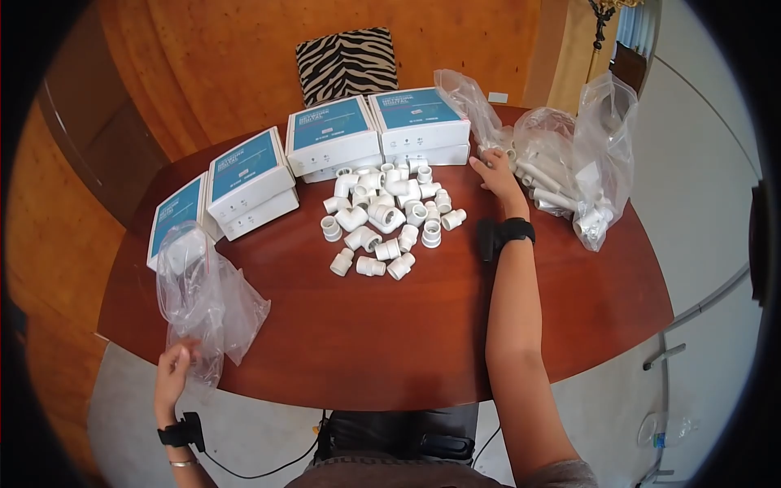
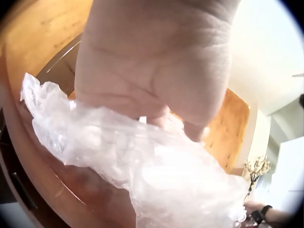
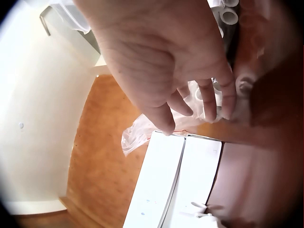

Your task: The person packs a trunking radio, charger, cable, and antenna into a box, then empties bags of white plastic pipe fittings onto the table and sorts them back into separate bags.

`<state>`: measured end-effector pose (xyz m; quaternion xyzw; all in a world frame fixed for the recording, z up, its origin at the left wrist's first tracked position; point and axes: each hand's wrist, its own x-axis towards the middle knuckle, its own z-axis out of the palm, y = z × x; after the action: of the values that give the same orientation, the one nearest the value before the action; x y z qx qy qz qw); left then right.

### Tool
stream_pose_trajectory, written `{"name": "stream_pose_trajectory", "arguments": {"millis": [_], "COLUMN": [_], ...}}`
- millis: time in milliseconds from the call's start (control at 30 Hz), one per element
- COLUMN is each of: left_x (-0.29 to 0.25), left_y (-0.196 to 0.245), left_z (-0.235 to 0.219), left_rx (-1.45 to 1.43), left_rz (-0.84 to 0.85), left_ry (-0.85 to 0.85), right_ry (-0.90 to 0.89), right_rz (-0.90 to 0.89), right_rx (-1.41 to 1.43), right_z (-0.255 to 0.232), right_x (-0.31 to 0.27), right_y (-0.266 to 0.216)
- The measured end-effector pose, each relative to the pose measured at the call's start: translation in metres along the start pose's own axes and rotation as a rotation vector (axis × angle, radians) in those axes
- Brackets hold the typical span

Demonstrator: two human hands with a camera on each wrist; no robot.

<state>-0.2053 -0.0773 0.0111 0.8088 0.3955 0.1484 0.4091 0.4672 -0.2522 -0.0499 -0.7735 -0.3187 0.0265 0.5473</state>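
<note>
At the table's front left, my left hand (image 1: 172, 376) grips the lower end of a crumpled clear plastic bag (image 1: 189, 285). The bag (image 2: 156, 171) spreads below the palm in the left wrist view and hides most of the fingertips. My right hand (image 1: 499, 175) reaches to the back right, its fingers beside a second clear bag (image 1: 472, 102) with white fittings at its mouth. Seen from the right wrist, the fingers (image 3: 206, 97) are loosely bent and the thumb stands apart, over the bag (image 3: 140, 133). A pile of white pipe fittings (image 1: 386, 215) lies mid-table.
Blue-and-white boxes (image 1: 332, 134) stand stacked in pairs in an arc along the back and left of the wooden table (image 1: 390, 342). More clear bags (image 1: 606, 146) with white pipe pieces (image 1: 553, 198) lie at the right. A zebra-striped chair (image 1: 346, 65) is behind.
</note>
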Motion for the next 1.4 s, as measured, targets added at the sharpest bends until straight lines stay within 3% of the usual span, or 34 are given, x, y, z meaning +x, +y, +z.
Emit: {"name": "stream_pose_trajectory", "arguments": {"millis": [33, 67, 100, 167, 233, 300, 367, 600, 667, 733, 800, 867, 933, 967, 1033, 1100, 1167, 1233, 1267, 1300, 1400], "left_x": [0.002, 0.005, 0.006, 0.007, 0.009, 0.013, 0.014, 0.024, 0.025, 0.028, 0.037, 0.048, 0.058, 0.063, 0.073, 0.082, 0.092, 0.1, 0.108, 0.109, 0.106], "left_y": [-0.002, 0.001, 0.003, 0.007, 0.013, 0.023, 0.038, 0.105, 0.129, 0.15, 0.17, 0.185, 0.193, 0.197, 0.205, 0.209, 0.209, 0.203, 0.201, 0.195, 0.196], "left_z": [0.003, 0.008, 0.015, 0.026, 0.029, 0.033, 0.039, 0.073, 0.09, 0.108, 0.131, 0.148, 0.176, 0.192, 0.223, 0.246, 0.263, 0.274, 0.274, 0.272, 0.246], "left_rx": [0.003, 0.152, 0.149, 0.555, 0.622, 0.691, 0.809, 0.625, 0.455, 0.289, 0.107, 0.074, -0.102, -0.105, -0.198, -0.15, -0.107, -0.568, -0.422, -0.421, -0.813], "left_rz": [-0.16, 0.044, 0.042, 0.24, 0.284, 0.33, 0.355, 0.457, 0.546, 0.614, 0.651, 0.69, 0.592, 0.592, 0.557, 0.606, 0.652, 0.529, 0.771, 0.77, 0.497], "left_ry": [0.146, 0.199, 0.195, 0.348, 0.374, 0.407, 0.53, 0.7, 0.646, 0.5, 0.294, -0.045, -0.407, -0.405, -0.622, -0.563, -0.5, -0.624, -0.478, -0.477, -0.634], "right_ry": [-0.01, -0.013, -0.029, -0.043, 0.023, -0.038, -0.035, -0.116, -0.203, -0.262, -0.324, -0.459, -0.435, -0.408, -0.394, -0.38, -0.441, -0.473, -0.477, -0.481, -0.609], "right_rz": [0.024, 0.027, 0.083, 0.142, -0.072, -0.043, -0.003, -0.028, -0.141, -0.131, -0.122, -0.034, -0.039, -0.038, -0.095, -0.188, -0.433, -0.56, -0.614, -0.666, -0.736], "right_rx": [-0.134, -0.138, -0.074, -0.015, 0.002, -0.032, 0.118, 0.068, -0.048, -0.058, -0.073, -0.166, -0.197, -0.225, -0.294, -0.354, -0.325, -0.258, -0.196, -0.131, -0.093], "right_z": [0.001, -0.002, -0.006, -0.016, -0.032, -0.06, -0.073, -0.1, -0.108, -0.115, -0.123, -0.13, -0.128, -0.126, -0.115, -0.099, -0.083, -0.067, -0.059, -0.051, -0.037], "right_x": [0.002, -0.006, -0.015, -0.017, -0.004, -0.022, -0.042, -0.061, -0.072, -0.086, -0.1, -0.111, -0.122, -0.126, -0.134, -0.146, -0.154, -0.164, -0.165, -0.167, -0.173], "right_y": [0.004, -0.01, -0.025, -0.031, -0.03, -0.076, -0.106, -0.14, -0.149, -0.162, -0.176, -0.19, -0.201, -0.206, -0.22, -0.236, -0.251, -0.265, -0.268, -0.27, -0.287]}}
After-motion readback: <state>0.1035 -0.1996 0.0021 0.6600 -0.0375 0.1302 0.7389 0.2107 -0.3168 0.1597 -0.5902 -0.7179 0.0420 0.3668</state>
